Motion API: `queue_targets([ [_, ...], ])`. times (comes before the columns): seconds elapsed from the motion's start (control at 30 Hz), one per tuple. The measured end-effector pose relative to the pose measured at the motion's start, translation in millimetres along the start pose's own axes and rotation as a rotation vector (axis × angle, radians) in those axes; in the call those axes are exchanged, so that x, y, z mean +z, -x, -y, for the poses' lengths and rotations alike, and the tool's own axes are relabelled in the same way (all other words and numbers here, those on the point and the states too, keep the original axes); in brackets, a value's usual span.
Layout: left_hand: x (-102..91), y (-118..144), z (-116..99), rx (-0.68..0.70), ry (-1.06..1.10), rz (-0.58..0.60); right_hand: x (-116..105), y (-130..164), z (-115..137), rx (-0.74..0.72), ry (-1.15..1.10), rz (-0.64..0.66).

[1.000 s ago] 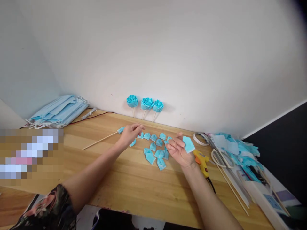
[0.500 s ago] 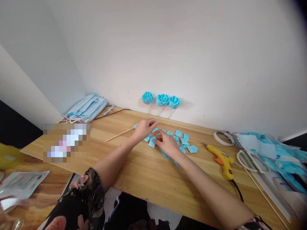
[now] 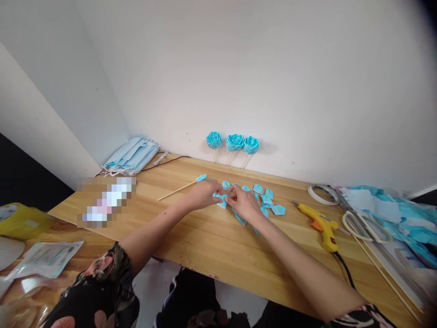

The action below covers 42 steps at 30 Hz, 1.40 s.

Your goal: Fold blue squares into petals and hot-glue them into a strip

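My left hand (image 3: 205, 194) hovers low over the table, fingers curved and apart, with blue showing in the gap beside its fingertips. Close against it, my right hand (image 3: 243, 203) has thumb and fingertips pinched together; whatever is between them is hidden. Several folded light-blue fabric pieces (image 3: 268, 195), shaped like petals, lie under and around both hands. One such piece (image 3: 222, 202) shows just below the fingertips. Behind my left hand lies a thin wooden stick (image 3: 177, 190) with a blue wrapped tip (image 3: 201, 178).
Three blue fabric roses (image 3: 235, 142) on sticks lean on the wall. At right are a yellow glue gun (image 3: 319, 223), scissors (image 3: 367, 228), a white roll (image 3: 323, 195) and blue scraps (image 3: 403, 209). Stacked masks (image 3: 131, 155) and a blurred-out item (image 3: 107, 202) are at left.
My left hand has come down and closer to my right hand's fingertips. The whole view has shifted slightly, uncovering the stick's blue tip.
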State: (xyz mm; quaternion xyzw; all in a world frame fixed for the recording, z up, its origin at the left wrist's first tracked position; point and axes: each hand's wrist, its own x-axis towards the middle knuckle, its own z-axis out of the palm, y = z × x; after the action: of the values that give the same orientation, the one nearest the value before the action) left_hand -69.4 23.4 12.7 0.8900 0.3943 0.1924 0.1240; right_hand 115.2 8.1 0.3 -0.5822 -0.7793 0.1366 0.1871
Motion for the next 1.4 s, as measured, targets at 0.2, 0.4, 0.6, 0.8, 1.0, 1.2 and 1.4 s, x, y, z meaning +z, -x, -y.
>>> queue_targets([
  [0.2,19.7,5.8,-5.3,-0.021,-0.065,-0.058,3.5,2.0,-1.0,-0.008,-0.027,-0.015],
  [0.4,30.0,1.7,-5.4,-0.055,-0.145,-0.055,-2.5,3.2,-4.6,-0.090,-0.114,0.026],
  [0.6,29.6,4.9,1.4,-0.067,-0.146,-0.077,-45.0,13.2,-19.3,-0.130,-0.139,-0.080],
  [0.8,28.8,8.9,10.4,-0.074,-0.122,-0.127,-64.0,38.4,-40.8,-0.221,-0.071,0.054],
  [1.0,24.6,8.9,10.2,-0.031,-0.040,-0.104,-39.8,46.6,-41.4,-0.313,0.013,0.138],
  [1.2,28.9,9.7,13.7,-0.120,0.014,-0.154,-33.2,44.8,-39.0,-0.329,-0.019,0.132],
  [1.4,28.6,10.1,13.0,-0.210,0.060,-0.213,-33.9,51.0,-44.1,-0.314,-0.048,0.134],
])
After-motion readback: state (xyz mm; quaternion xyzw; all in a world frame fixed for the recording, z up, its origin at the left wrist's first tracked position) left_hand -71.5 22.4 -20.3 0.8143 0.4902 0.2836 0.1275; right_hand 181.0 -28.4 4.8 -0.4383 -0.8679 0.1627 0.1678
